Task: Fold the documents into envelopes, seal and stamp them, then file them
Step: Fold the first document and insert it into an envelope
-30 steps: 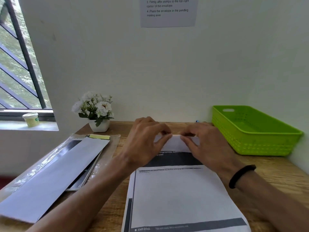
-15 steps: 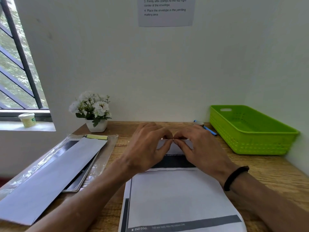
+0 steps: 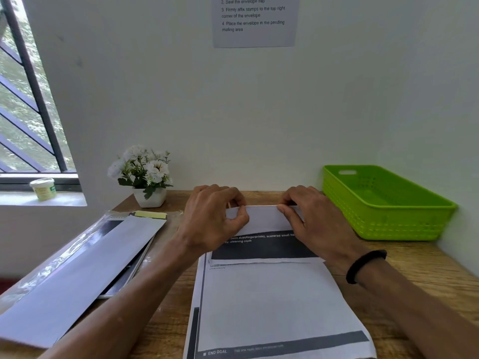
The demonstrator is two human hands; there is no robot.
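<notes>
A person sits at a wooden desk folding a printed document that lies flat in front of them, its long axis running away from the body toward the wall. The far end has been turned back toward the person, and the fold line runs left to right, straight across between the two hands. The left hand pinches the left end of that folded edge between curled fingers and thumb; the right hand pinches the right end the same way. Both hands sit equally near the crease, so either could press it flat. Half a second earlier the two hands met at the middle of the fold, thumbs touching; now they stand apart, with white paper showing between them. White envelopes lie on the desk to the left, well apart from the document, and a green basket stands to the right.
</notes>
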